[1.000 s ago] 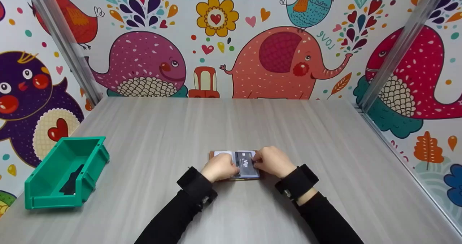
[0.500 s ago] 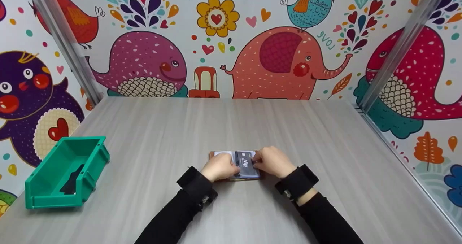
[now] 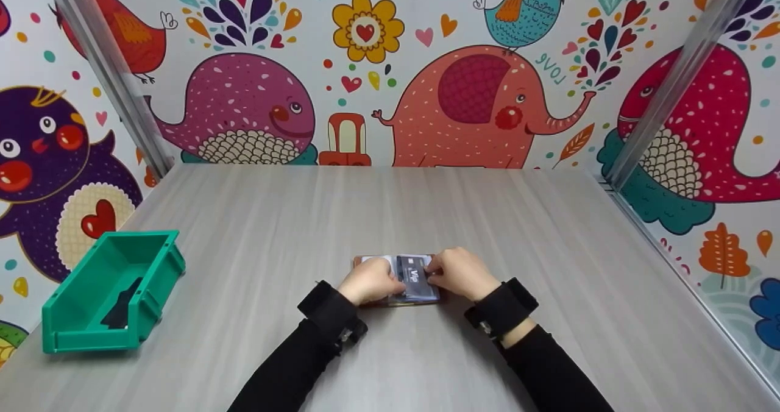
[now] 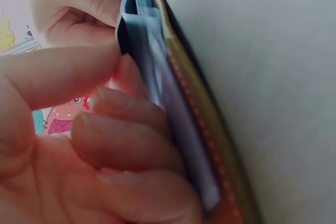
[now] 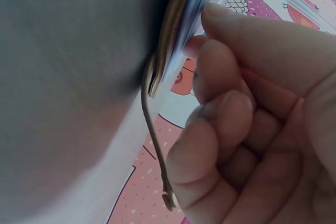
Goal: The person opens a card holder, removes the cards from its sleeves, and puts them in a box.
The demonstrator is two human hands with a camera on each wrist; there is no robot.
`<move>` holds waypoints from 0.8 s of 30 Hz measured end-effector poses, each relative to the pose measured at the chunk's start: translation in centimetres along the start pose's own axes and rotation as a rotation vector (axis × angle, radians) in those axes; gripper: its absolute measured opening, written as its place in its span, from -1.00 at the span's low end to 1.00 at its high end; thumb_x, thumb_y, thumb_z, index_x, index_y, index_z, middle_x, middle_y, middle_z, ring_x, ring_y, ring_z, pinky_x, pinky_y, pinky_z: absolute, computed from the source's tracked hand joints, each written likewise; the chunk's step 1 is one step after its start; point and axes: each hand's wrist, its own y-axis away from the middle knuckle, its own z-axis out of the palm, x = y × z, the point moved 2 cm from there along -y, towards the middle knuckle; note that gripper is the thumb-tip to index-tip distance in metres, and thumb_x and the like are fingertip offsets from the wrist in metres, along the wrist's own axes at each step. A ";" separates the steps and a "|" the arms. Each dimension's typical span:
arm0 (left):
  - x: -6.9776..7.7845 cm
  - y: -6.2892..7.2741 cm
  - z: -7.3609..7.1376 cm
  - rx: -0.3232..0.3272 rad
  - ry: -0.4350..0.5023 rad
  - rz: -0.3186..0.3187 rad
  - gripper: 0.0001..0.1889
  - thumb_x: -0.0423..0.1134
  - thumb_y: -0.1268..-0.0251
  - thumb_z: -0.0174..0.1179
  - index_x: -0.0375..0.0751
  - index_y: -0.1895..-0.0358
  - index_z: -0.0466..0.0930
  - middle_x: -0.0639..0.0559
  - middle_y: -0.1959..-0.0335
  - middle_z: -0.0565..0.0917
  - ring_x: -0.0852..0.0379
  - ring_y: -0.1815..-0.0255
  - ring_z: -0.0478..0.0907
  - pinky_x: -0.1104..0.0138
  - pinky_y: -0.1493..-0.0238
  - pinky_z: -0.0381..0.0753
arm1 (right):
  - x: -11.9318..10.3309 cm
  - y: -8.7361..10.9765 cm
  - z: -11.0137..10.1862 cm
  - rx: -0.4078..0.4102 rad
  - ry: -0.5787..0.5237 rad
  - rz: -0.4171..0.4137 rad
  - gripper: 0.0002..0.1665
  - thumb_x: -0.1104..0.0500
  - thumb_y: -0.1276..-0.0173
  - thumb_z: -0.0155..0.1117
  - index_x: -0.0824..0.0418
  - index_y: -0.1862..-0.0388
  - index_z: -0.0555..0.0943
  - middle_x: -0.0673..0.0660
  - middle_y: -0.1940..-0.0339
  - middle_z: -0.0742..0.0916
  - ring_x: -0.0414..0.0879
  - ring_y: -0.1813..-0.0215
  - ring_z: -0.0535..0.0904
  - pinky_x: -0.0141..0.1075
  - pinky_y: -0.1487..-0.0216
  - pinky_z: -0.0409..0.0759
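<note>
A brown leather card wallet (image 3: 358, 261) lies opened out on the table, with clear plastic sleeves inside. A dark card marked "Vip" (image 3: 417, 283) shows on its right half. From the left, my left hand (image 3: 369, 280) pinches the card's near left edge between thumb and index finger; its other fingers curl against the sleeves (image 4: 181, 124) in the left wrist view. My right hand (image 3: 462, 273) pinches the right edge of the card and sleeve with thumb and index finger. A thin strap (image 5: 153, 129) sticks out from the wallet below the right fingers in the right wrist view.
A green plastic bin (image 3: 91, 342) stands on the table at the left, with a dark flat item (image 3: 122, 305) inside. Patterned walls (image 3: 365, 95) close off the back and sides of the grey wooden table (image 3: 274, 217).
</note>
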 end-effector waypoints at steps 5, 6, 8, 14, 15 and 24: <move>0.0 -0.1 0.0 -0.004 -0.010 -0.008 -0.71 -0.25 0.00 0.35 -0.09 0.60 0.35 0.15 0.65 0.38 0.18 0.58 0.33 0.26 0.34 0.40 | 0.1 0.0 0.0 0.002 -0.003 -0.008 -0.86 0.30 -0.07 0.52 0.20 0.34 0.81 0.08 0.39 0.77 -0.12 0.42 0.59 -0.17 0.36 0.57; 0.0 -0.1 0.0 -0.003 -0.018 -0.009 -0.71 -0.24 0.00 0.35 -0.09 0.60 0.36 0.15 0.65 0.39 0.18 0.57 0.33 0.24 0.27 0.41 | 0.1 0.0 0.0 0.002 -0.004 -0.010 -0.86 0.30 -0.06 0.52 0.20 0.34 0.81 0.07 0.39 0.77 -0.12 0.42 0.58 -0.17 0.36 0.57; 0.0 -0.1 0.0 -0.002 -0.028 -0.010 -0.71 -0.24 -0.01 0.35 -0.09 0.61 0.36 0.15 0.65 0.39 0.17 0.57 0.34 0.18 0.22 0.44 | 0.1 -0.1 0.0 0.002 -0.007 -0.011 -0.86 0.29 -0.06 0.52 0.19 0.34 0.81 0.07 0.40 0.77 -0.12 0.43 0.57 -0.17 0.36 0.56; 0.1 -0.1 -0.2 -0.020 -0.026 -0.024 -0.75 -0.22 -0.02 0.36 -0.12 0.55 0.41 0.13 0.61 0.43 0.15 0.54 0.37 0.20 0.25 0.43 | 0.2 -0.1 0.1 0.001 -0.010 -0.006 -0.86 0.29 -0.06 0.52 0.20 0.34 0.81 0.07 0.39 0.77 -0.10 0.41 0.60 -0.16 0.33 0.58; 0.0 -0.1 -0.2 -0.022 -0.023 -0.025 -0.76 -0.22 -0.02 0.36 -0.13 0.53 0.44 0.13 0.60 0.44 0.14 0.53 0.37 0.20 0.20 0.42 | 0.2 -0.1 0.1 0.000 -0.008 -0.006 -0.85 0.29 -0.06 0.52 0.21 0.33 0.81 0.08 0.38 0.78 -0.09 0.40 0.61 -0.16 0.32 0.58; -0.5 -0.3 -0.2 -0.044 0.033 -0.069 -0.80 -0.23 0.01 0.37 -0.16 0.53 0.51 0.11 0.62 0.50 0.18 0.62 0.40 0.32 0.38 0.45 | 0.2 -0.1 0.0 -0.022 -0.022 0.041 -0.86 0.27 -0.09 0.52 0.19 0.31 0.81 0.07 0.36 0.78 -0.10 0.40 0.60 -0.15 0.33 0.58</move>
